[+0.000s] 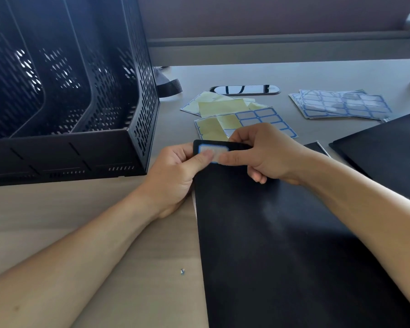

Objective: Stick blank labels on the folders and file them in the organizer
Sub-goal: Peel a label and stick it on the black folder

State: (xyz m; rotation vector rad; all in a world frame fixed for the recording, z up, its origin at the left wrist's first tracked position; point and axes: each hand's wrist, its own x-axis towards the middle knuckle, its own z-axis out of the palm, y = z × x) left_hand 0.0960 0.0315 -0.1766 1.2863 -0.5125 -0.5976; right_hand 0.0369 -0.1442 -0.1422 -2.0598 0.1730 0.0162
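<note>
On the wooden bench (57,221) the black mesh file organizer (64,91) stands at our left with its slots open toward us, so we keep that path free. The black folder (282,245) lies flat in front of us; another dark folder (388,143) waits at the right. Beyond lie a part-used label sheet (258,119) and a fuller stack of label sheets (341,105). Our left hand (173,176) and right hand (265,152) meet at the folder's top left corner, both closed on its edge, thumbs pressing the blue-bordered blank label (212,151). We judge it best to rub from the middle outward, flattening the corners and chasing out bubbles, before lifting the folder.
</note>
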